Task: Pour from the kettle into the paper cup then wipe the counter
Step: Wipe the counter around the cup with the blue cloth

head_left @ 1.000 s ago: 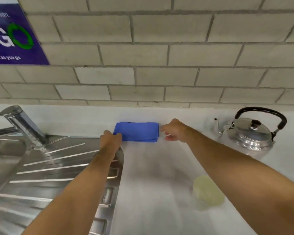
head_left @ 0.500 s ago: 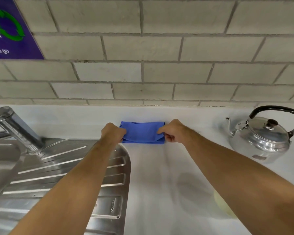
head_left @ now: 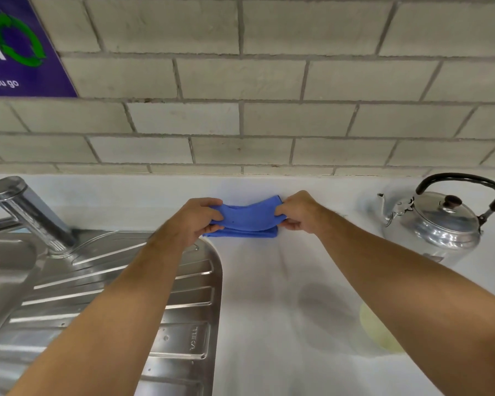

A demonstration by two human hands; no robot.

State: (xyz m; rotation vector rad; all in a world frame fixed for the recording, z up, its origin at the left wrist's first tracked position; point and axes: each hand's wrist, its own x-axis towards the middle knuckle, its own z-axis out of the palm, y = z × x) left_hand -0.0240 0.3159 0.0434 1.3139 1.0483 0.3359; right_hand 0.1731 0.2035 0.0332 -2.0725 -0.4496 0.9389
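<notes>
Both hands are on the blue cloth (head_left: 245, 220) at the back of the white counter (head_left: 257, 295), just below the tiled wall (head_left: 240, 81). From the head camera, the only view I have, my left hand (head_left: 196, 220) pinches the cloth's left end and my right hand (head_left: 297, 211) pinches its right end, each clamped on the fabric, with the top layer lifted between them and the lower fold resting on the counter. The steel kettle (head_left: 437, 224) stands upright near the wall, well apart to the right, with nobody touching it. The paper cup (head_left: 376, 330) sits near the front, mostly hidden by my right forearm; what shows looks pale yellow, but I cannot tell its fill level. I judge the pour done and the wiping not yet begun. The sink drainboard (head_left: 112, 281) and faucet (head_left: 29, 212) lie left.
</notes>
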